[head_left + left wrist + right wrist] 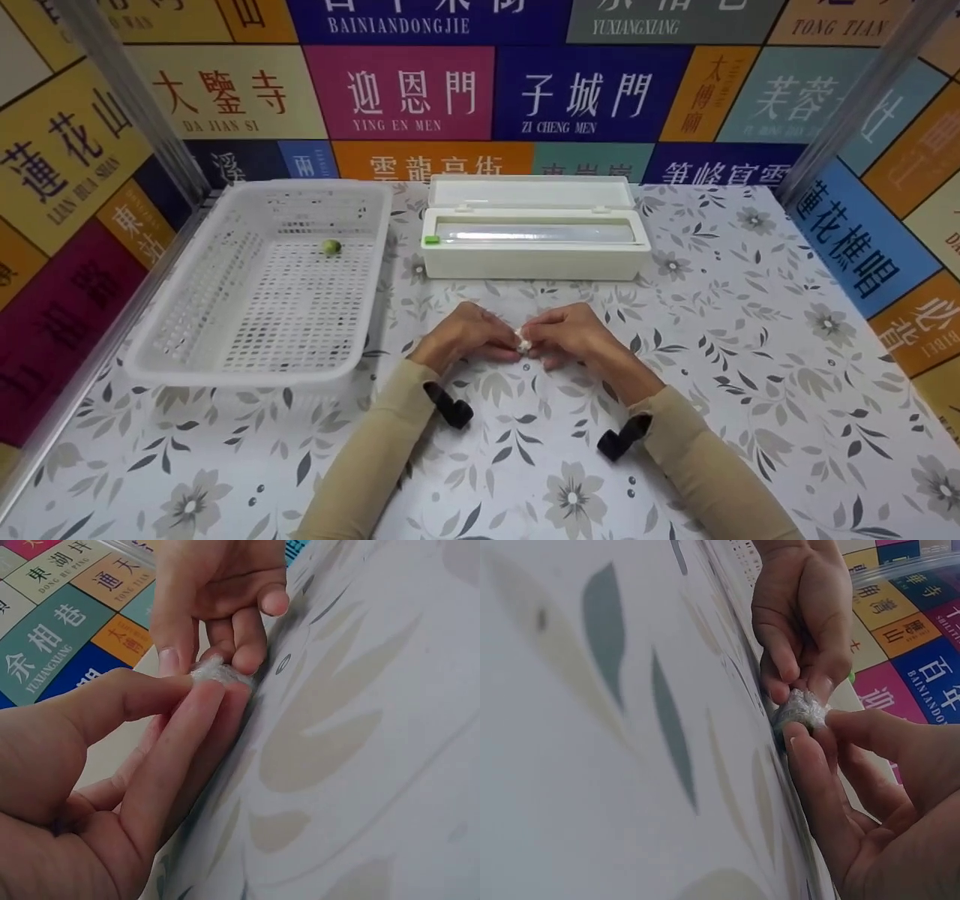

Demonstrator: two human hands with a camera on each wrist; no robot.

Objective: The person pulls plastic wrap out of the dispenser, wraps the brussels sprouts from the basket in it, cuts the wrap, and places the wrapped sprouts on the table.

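Note:
Between both hands is a small bundle of crumpled clear plastic wrap [523, 345], held low over the tablecloth. A hint of dark green shows under the film [802, 709] in the right wrist view. My left hand [474, 334] pinches the bundle from the left, thumb and fingertips pressed together on the wrap [217, 673] in the left wrist view. From the other side my right hand [576, 334] grips it between thumb and fingers. The fingertips hide much of the bundle.
At left stands a white perforated plastic basket [360, 300] with one small round green fruit or vegetable [331, 247] inside. Behind the hands, a white film dispenser box [536, 262] has its lid [529, 192] raised, a green slider [432, 240] at its left end. Patterned panels enclose the table.

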